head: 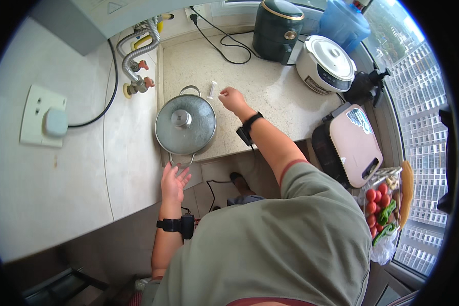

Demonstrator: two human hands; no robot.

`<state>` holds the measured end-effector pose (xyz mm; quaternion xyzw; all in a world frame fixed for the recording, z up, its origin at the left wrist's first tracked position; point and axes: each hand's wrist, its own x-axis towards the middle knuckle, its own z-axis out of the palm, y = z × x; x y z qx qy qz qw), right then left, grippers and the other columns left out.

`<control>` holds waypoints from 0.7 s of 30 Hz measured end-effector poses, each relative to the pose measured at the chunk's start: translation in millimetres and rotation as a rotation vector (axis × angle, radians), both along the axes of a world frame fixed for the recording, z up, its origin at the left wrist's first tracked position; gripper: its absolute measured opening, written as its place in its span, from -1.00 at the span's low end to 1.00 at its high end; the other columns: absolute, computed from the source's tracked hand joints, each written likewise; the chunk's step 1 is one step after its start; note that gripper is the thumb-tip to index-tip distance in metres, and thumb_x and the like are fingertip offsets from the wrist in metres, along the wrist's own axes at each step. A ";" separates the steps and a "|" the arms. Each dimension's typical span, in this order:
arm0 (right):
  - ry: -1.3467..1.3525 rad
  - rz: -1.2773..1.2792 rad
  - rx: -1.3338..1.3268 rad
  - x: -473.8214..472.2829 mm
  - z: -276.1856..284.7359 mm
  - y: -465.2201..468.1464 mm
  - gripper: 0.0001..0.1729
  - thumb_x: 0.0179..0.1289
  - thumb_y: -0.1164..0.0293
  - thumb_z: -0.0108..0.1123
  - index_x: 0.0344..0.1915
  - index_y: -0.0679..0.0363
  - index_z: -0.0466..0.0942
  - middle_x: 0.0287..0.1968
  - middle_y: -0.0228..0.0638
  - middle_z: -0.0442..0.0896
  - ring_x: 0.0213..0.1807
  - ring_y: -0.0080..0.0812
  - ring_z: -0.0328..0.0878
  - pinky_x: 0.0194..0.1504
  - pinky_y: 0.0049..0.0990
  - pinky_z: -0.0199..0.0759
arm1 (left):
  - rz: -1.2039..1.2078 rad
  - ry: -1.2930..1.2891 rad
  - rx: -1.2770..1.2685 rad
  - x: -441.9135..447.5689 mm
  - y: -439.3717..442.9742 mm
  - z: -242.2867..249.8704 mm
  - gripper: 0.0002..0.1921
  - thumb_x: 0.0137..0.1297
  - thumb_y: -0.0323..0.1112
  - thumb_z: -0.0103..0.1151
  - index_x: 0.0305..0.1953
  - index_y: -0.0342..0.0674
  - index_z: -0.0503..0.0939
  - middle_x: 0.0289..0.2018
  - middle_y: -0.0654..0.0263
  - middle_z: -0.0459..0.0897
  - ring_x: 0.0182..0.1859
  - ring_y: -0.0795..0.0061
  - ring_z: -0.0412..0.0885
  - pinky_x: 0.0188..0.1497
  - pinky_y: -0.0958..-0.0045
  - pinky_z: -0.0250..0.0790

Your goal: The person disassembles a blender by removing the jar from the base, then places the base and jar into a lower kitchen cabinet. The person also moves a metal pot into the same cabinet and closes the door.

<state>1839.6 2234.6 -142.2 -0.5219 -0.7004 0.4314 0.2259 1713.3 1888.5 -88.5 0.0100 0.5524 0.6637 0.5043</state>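
Observation:
A metal pot with a glass lid (185, 124) stands at the left end of the speckled countertop (229, 114), one loop handle towards the wall, the other towards me. Below the near handle (181, 160) is my left hand (174, 181), palm up and fingers spread; its fingertips are at the handle, and whether they touch it I cannot tell. My right hand (232, 100) hovers over the counter right of the pot, fingers curled; whether something is between them is unclear. Just left of it lies a small white stick-like piece (212, 90).
Pipes with red valves (139, 82) run along the wall left of the pot. At the back are a dark green air fryer (277, 30), a white cooker (327, 65) and a blue water bottle (344, 25). A pink electric griddle (354, 145) and a tomato basket (399, 172) stand right.

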 end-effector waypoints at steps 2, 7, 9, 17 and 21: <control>-0.162 0.083 0.148 -36.0 -10.1 35.3 -0.60 0.13 0.26 0.21 -0.05 0.21 0.57 -0.11 -0.04 0.69 -0.03 -0.03 0.63 -0.02 -0.24 0.51 | -0.006 0.005 -0.056 -0.2 12.1 0.4 -0.37 0.36 -0.41 -0.07 0.44 -0.22 0.05 0.25 0.11 0.35 0.10 0.07 0.50 -0.02 0.19 0.49; -0.474 0.191 0.119 -80.2 -26.4 81.2 -0.59 0.11 0.40 0.17 0.00 0.27 0.47 -0.06 -0.02 0.67 0.00 -0.03 0.63 0.00 -0.21 0.52 | 0.040 -0.004 -0.146 1.5 30.9 -2.5 -0.45 0.34 -0.49 -0.15 0.37 -0.14 0.19 0.19 0.19 0.43 0.08 0.20 0.56 -0.04 0.23 0.49; -0.496 0.239 0.154 -78.4 -20.8 92.2 -0.62 0.12 0.41 0.18 -0.03 0.26 0.48 -0.08 0.01 0.67 0.01 -0.03 0.63 0.00 -0.21 0.52 | 0.059 -0.009 -0.159 2.1 35.7 -5.7 -0.43 0.32 -0.52 -0.16 0.37 -0.10 0.20 0.18 0.19 0.45 0.05 0.21 0.59 -0.06 0.23 0.50; 0.290 0.531 -0.390 -84.3 46.4 70.4 -0.65 0.19 0.31 0.06 -0.09 0.14 0.66 -0.41 -0.29 0.58 -0.45 -0.44 0.46 -0.40 -0.43 0.43 | 0.151 0.011 -0.254 -0.7 46.9 -20.0 -0.27 0.08 -0.67 -0.20 0.36 -0.03 0.24 0.13 0.19 0.51 -0.02 0.19 0.65 -0.13 0.19 0.50; -0.003 0.659 -0.027 -100.9 44.2 56.4 -0.45 0.12 0.00 0.33 -0.10 0.24 0.66 -0.29 -0.12 0.69 -0.23 -0.20 0.61 -0.13 -0.31 0.49 | 0.193 0.046 -0.291 1.6 51.0 -22.8 -0.20 -0.04 -0.71 -0.23 0.37 -0.12 0.24 0.15 0.13 0.50 0.02 0.09 0.64 -0.14 0.24 0.50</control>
